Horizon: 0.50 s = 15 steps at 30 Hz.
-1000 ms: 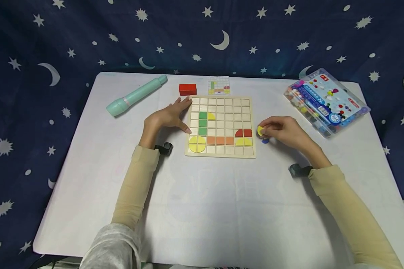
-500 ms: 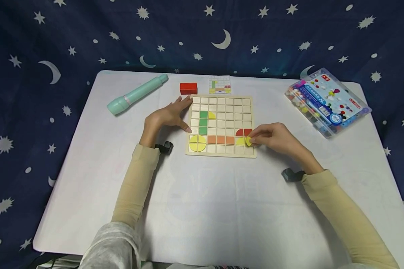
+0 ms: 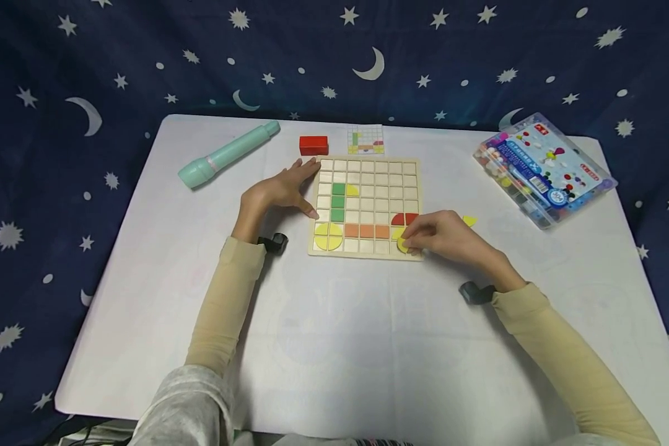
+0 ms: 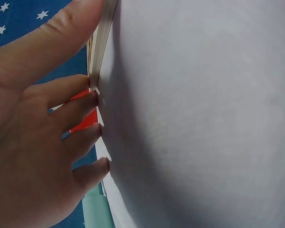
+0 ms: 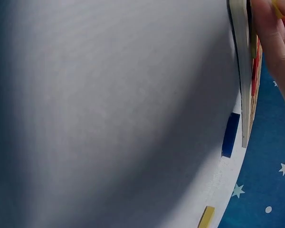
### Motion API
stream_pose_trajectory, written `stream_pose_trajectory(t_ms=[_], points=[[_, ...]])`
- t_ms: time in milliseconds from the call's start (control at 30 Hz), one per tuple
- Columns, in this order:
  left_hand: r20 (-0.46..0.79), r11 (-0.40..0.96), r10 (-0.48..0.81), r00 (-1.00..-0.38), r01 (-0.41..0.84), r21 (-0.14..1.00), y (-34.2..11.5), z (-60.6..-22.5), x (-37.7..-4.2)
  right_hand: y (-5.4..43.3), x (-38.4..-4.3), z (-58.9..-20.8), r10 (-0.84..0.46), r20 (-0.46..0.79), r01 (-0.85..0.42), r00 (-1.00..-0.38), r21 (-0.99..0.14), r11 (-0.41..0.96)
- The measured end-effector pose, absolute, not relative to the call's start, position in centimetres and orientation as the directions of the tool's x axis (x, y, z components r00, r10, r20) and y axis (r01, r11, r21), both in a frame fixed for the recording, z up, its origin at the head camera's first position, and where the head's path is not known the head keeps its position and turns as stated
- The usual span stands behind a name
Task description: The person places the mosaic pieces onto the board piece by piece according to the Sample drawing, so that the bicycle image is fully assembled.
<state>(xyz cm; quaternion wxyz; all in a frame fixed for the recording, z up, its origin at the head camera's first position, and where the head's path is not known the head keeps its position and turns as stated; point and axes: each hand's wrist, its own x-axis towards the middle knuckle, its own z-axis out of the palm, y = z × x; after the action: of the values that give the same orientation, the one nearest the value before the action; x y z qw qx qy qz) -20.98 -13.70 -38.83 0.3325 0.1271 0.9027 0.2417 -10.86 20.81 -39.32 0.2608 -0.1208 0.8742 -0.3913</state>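
A wooden grid board (image 3: 381,193) lies mid-table with colored tiles in it: green squares (image 3: 338,202), orange squares (image 3: 367,231), red tiles (image 3: 404,218) and a circle of yellow quarter tiles (image 3: 328,236). My left hand (image 3: 279,189) rests along the board's left edge, thumb and fingers spread. In the left wrist view its fingertips meet the board's side. Over the lower right of the grid, my right hand (image 3: 445,235) pinches a yellow quarter-circle tile (image 3: 402,246). Its fingers partly cover the cells beneath.
Right of the board lie a loose yellow tile (image 3: 469,220) and a blue tile (image 5: 231,135). Behind it are a red block (image 3: 314,145) and a pattern card (image 3: 366,139). A mint-green tube (image 3: 228,155) lies back left, a clear bead box (image 3: 545,170) back right.
My right hand has carried the yellow tile from the table right of the board leftward onto the lower right cells. My left hand stays at the board's left edge.
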Motion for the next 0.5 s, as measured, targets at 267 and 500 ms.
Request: stream_pose_trajectory(t_ms=[267,500], points=[[-0.54,0.854,0.385,-0.749,0.068,0.515,-13.6,-38.9,-21.0,19.9,-10.7,-39.4,-0.468,-0.259,-0.178,-0.845,-0.689,0.702],[-0.538,0.854,0.382,-0.752,0.064,0.516,-13.6,-39.0,-21.0,19.3,-10.5,-39.6,-0.487,-0.178,-0.269,-0.855,-0.651,0.71]])
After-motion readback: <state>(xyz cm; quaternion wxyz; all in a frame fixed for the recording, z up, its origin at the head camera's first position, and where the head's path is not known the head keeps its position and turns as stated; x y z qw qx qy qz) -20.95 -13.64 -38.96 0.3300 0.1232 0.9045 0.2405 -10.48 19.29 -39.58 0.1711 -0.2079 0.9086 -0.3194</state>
